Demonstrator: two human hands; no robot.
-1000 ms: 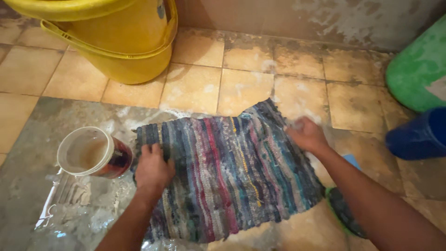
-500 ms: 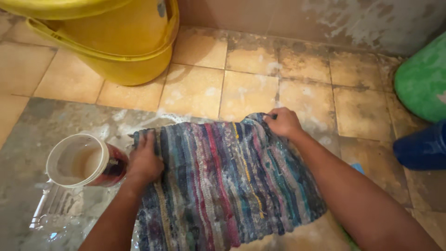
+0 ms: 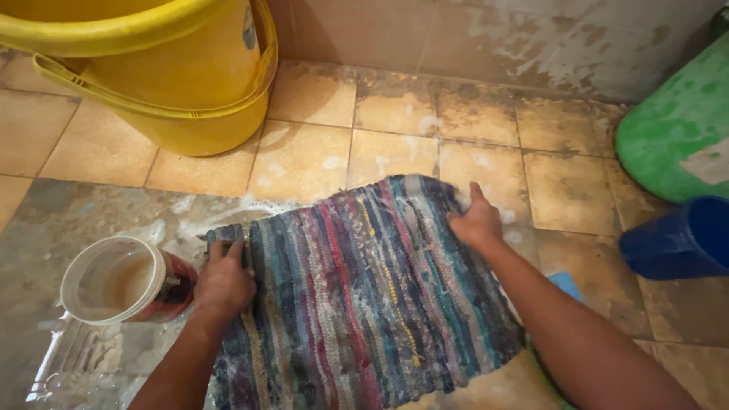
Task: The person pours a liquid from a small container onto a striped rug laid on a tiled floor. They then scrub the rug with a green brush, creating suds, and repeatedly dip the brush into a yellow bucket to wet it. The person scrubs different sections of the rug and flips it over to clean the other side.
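So, striped rug (image 3: 357, 296) mid-frame on wet tiles | left hand (image 3: 224, 282) gripping its left edge | right hand (image 3: 477, 222) grasping upper right edge | plastic cup (image 3: 125, 279) lower left

The top of the yellow bucket (image 3: 152, 68) runs off the upper left of the frame, so I can't see inside it. The green tub (image 3: 676, 129) and the blue cup (image 3: 680, 239) are both cut by the right edge. My rug (image 3: 357, 296) goes off the bottom edge, and my left hand (image 3: 222, 282) covers its left corner. My right hand (image 3: 477, 222) hides a bit of its far side. Something blue (image 3: 566, 285) peeks out behind my right arm; I can't tell what it is. My arms run off the bottom of the frame.
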